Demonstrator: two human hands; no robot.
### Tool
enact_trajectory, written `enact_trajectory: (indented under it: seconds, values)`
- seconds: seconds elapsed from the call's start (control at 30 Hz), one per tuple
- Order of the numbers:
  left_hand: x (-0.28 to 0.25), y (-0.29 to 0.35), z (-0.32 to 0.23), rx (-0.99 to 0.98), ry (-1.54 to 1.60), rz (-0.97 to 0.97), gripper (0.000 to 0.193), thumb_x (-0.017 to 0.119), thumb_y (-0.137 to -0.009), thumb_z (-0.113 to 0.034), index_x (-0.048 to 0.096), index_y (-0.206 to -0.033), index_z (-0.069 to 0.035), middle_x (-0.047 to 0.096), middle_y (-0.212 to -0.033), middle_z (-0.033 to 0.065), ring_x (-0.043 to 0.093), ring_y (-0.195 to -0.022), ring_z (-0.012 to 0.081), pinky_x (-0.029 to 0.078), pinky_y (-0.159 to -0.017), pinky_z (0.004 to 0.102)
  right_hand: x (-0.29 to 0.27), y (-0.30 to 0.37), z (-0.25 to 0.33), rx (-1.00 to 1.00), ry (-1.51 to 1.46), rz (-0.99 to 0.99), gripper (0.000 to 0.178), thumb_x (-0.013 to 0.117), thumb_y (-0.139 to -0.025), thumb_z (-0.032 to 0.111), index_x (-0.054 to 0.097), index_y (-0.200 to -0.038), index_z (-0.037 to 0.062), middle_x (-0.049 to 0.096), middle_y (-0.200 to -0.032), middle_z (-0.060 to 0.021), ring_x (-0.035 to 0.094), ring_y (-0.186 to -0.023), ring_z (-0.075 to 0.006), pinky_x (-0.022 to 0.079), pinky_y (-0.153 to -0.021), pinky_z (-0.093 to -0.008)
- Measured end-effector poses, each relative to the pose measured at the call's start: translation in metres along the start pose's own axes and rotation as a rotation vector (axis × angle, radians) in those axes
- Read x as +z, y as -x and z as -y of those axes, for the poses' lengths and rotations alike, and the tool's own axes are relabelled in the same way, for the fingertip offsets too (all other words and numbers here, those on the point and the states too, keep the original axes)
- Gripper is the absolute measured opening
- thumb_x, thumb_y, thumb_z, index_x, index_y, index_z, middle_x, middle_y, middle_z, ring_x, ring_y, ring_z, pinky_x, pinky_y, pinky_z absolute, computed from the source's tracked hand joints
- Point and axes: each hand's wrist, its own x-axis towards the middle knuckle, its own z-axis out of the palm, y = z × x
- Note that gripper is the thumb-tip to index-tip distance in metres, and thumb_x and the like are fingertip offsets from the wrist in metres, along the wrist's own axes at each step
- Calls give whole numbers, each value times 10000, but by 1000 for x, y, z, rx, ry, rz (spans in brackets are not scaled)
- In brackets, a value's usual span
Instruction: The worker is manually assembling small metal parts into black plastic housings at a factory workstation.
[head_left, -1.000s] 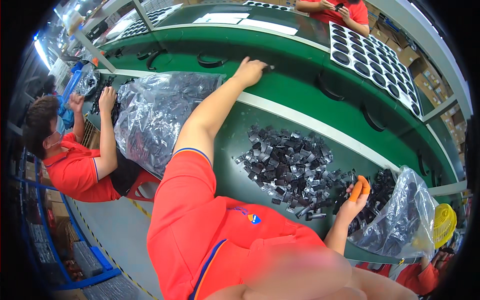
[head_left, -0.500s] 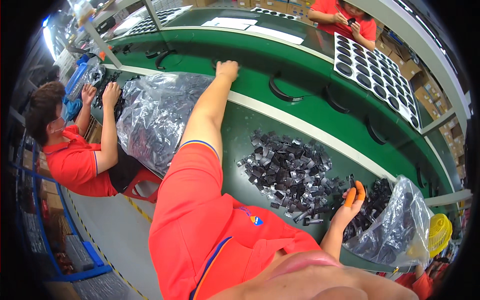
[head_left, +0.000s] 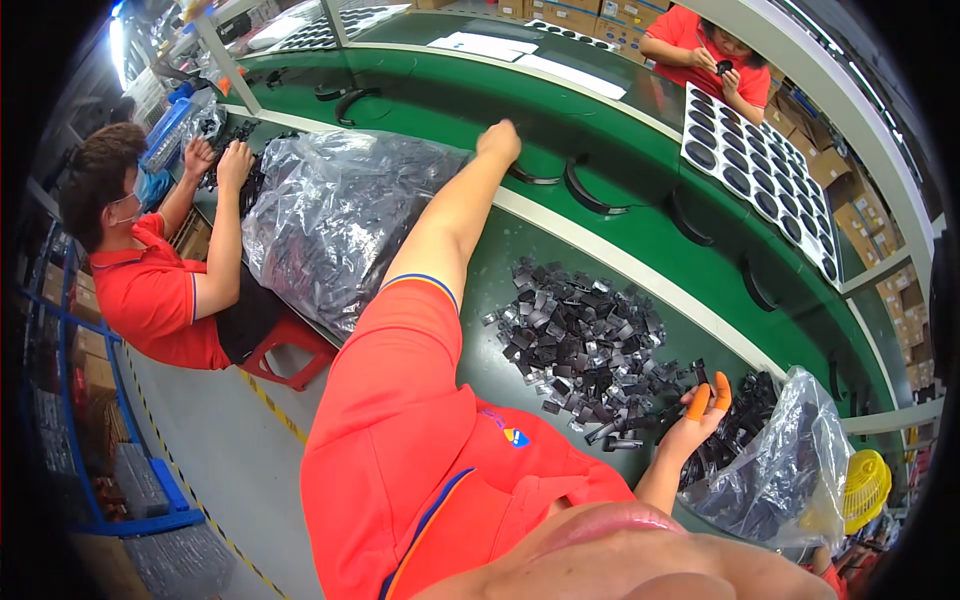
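Note:
My left hand (head_left: 499, 142) reaches across the green conveyor belt (head_left: 450, 90); its fingers are mostly hidden behind the back of the hand. Beside it on the belt lies a curved black band (head_left: 537, 179), and another curved band (head_left: 592, 195) rests just to the right. Orange covers sit on two fingers of my right hand (head_left: 690, 422), which is closed on a small black plastic piece (head_left: 699, 373). Left of this hand spreads a pile of small black and clear plastic pieces (head_left: 585, 335). Black parts (head_left: 745, 405) spill from a clear plastic bag (head_left: 785, 465) on its right.
A large clear bag (head_left: 335, 210) covers the bench left of my forearm. Beyond it a co-worker in red (head_left: 165, 290) sits on a red stool (head_left: 290, 355). Another person (head_left: 690, 45) works across the belt, near a white tray of black discs (head_left: 760, 165). A yellow basket (head_left: 866, 490) stands far right.
My left hand has moved right over the belt, and a curved black band now shows beside it. My right hand stays near the pile with its piece. The view has shifted slightly.

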Motion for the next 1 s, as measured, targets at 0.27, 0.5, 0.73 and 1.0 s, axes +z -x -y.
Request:
enact_trajectory:
  seconds: [0.27, 0.5, 0.73, 1.0]
  values:
    - [-78, 105, -99, 246, 1392, 170, 320, 555, -873, -237, 550, -1046, 32, 534, -695, 12, 466, -565, 81, 397, -542, 209, -6, -4, 17, 136, -413, 21, 236, 458, -909, 103, 490, -1126, 15, 456, -897, -13, 428, -699, -101, 354, -605, -232]
    - [-103, 260, -129, -108, 1835, 1122, 367, 322, -960, -272, 468, -1098, 36, 480, -785, 35, 469, -688, 133, 438, -677, 269, 15, -4, 84, 227, -601, 241, 344, 548, -884, 289, 508, -1091, 17, 495, -712, -9, 453, -598, -108, 366, -563, -242]
    - [-86, 326, -131, 1, 1740, 1254, 302, 468, -919, -208, 466, -1126, 11, 571, -959, 87, 552, -926, 176, 430, -868, 303, 38, -2, 96, 250, -509, 391, 296, 568, -876, 232, 528, -1056, 1, 538, -720, -45, 474, -559, -106, 394, -543, -236]
    - [-79, 331, -133, 66, 1654, 1311, 331, 470, -925, -266, 470, -1131, -7, 528, -796, 41, 471, -744, 106, 400, -718, 237, 39, 2, 85, 232, -427, 351, 243, 574, -866, 125, 532, -1050, -29, 577, -783, -77, 525, -639, -121, 416, -585, -230]
